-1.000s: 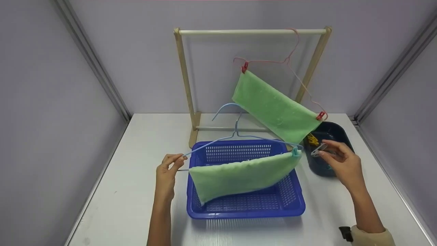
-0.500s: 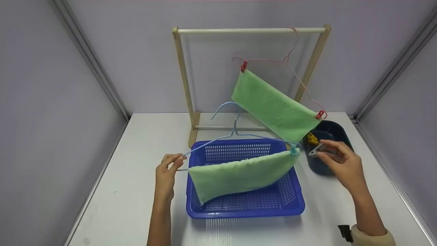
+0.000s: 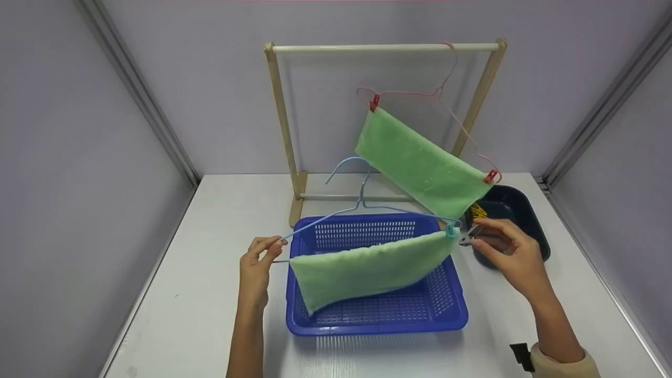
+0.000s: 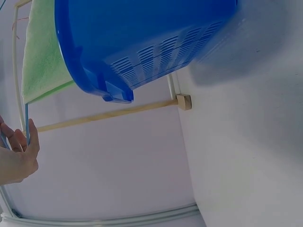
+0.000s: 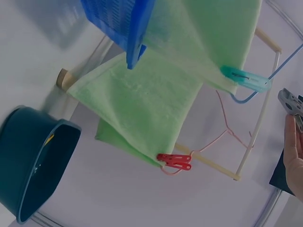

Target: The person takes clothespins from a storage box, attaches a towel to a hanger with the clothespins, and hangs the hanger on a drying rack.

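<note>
My left hand [image 3: 258, 268] pinches the left end of a blue wire hanger [image 3: 336, 214], held up over a blue basket [image 3: 375, 329]. A green towel [image 3: 367, 270] is draped over the hanger's lower bar. At its right corner a teal clothespin [image 5: 246, 79] grips towel and hanger. Between thumb and fingers, my right hand [image 3: 512, 254] pinches a grey clothespin [image 5: 289, 101], just right of the teal one. In the left wrist view the left hand [image 4: 19, 158] shows at the edge, fingers around the blue wire.
Behind the basket stands a wooden rack [image 3: 386, 48]. A pink hanger [image 3: 409, 94] on its bar slants with another green towel [image 3: 420, 163], held by red clothespins [image 3: 491, 176]. A dark teal bin [image 3: 533, 220] with yellow clothespins [image 3: 478, 211] sits at right.
My right hand has moved left with the grey clothespin, from over the bin to near the towel's right corner. The left hand and blue hanger have stayed about the same.
</note>
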`<action>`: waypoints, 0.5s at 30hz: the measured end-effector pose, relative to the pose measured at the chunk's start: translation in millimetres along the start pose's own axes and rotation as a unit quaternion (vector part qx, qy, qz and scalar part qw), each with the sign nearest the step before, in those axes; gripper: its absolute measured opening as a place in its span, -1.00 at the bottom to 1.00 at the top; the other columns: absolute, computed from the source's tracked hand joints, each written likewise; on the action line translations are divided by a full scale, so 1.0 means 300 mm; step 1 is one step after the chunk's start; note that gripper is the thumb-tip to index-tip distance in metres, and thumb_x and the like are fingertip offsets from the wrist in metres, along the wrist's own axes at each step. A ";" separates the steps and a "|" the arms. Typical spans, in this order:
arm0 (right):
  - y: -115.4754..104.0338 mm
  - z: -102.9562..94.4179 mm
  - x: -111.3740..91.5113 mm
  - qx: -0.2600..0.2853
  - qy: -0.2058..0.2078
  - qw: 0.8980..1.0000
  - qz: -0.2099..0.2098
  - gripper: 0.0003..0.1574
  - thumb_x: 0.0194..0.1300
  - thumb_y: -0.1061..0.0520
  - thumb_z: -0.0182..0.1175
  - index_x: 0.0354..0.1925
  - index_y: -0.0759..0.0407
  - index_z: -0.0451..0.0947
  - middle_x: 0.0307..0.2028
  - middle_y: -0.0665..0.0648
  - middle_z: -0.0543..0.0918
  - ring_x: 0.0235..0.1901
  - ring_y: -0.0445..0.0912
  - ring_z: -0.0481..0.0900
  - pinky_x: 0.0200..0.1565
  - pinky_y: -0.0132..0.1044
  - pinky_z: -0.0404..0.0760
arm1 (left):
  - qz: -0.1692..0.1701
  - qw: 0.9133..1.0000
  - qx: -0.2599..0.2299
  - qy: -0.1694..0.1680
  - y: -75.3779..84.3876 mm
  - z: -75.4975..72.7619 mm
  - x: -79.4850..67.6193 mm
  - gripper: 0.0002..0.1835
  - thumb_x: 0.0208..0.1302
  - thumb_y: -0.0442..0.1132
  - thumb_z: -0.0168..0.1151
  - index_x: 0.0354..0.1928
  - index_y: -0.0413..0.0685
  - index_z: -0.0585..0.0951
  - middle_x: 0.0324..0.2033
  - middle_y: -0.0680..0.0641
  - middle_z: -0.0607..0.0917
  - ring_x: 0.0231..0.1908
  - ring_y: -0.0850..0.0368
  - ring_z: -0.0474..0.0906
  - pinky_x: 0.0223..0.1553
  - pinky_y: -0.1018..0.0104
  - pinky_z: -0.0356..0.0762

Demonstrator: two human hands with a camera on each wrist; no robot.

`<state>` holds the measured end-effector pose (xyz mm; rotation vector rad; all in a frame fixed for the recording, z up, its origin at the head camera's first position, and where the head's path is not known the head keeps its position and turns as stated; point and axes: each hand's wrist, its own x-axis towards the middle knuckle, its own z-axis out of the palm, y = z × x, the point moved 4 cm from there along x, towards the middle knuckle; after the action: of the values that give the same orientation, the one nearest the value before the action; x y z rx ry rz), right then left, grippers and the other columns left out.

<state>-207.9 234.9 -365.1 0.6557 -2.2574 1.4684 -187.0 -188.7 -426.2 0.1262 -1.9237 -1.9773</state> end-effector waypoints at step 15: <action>-0.094 0.073 0.016 0.018 -0.022 1.000 -0.001 -0.55 0.03 0.55 0.21 -0.04 0.44 0.49 -0.19 0.30 0.53 -0.16 -0.07 0.57 -0.15 -0.42 0.51 | -0.007 1.000 0.006 -0.001 -0.001 -0.002 0.001 -0.78 0.26 -0.33 0.15 -0.23 -0.43 0.61 -0.32 -0.08 0.52 -0.10 0.06 0.37 0.01 0.15 0.24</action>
<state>-197.3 204.1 -350.0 0.7069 -2.2666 1.5124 -187.1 -189.3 -426.5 0.1412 -1.9405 -1.9765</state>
